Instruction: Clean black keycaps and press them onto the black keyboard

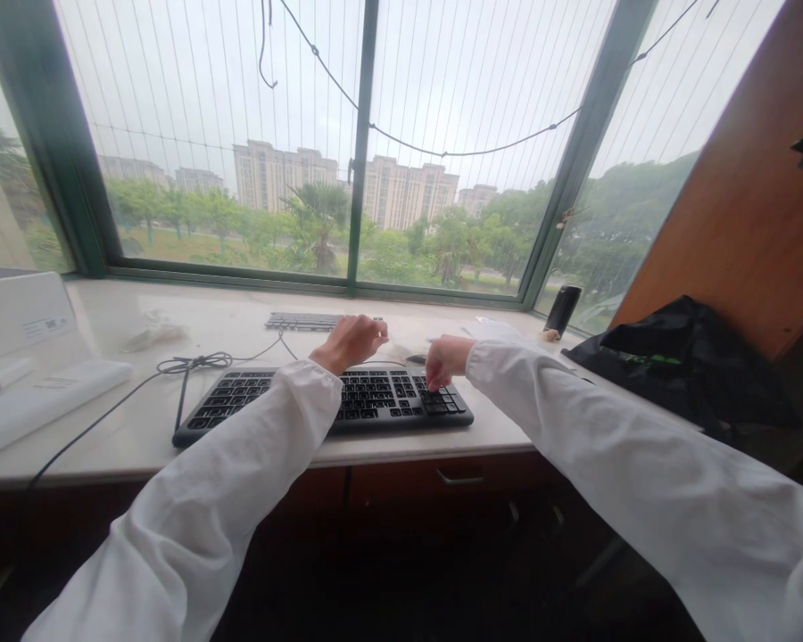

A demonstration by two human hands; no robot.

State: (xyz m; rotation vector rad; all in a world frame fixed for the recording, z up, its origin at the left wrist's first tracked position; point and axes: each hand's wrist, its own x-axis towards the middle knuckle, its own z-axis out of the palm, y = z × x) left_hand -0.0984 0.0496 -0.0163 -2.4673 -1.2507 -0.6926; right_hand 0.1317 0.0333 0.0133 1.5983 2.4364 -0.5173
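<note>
A black keyboard point(241, 399) lies on the pale counter point(127, 446) in front of me, its cable running off to the left. My left hand point(350, 341) hovers above the keyboard's far edge with the fingers curled loosely; nothing shows in it. My right hand point(445, 360) rests over the keyboard's right end, fingers bent down with the tips touching the keys. Both arms wear white sleeves. A second, smaller keyboard point(302, 321) lies further back near the window.
White boxes point(20, 357) sit at the left of the counter. A bundled black cable point(194, 363) lies left of the keyboard. A dark cylinder point(563, 309) stands by the window at right, a black bag point(689, 361) beside a wooden cabinet point(742, 205). Drawers sit under the counter.
</note>
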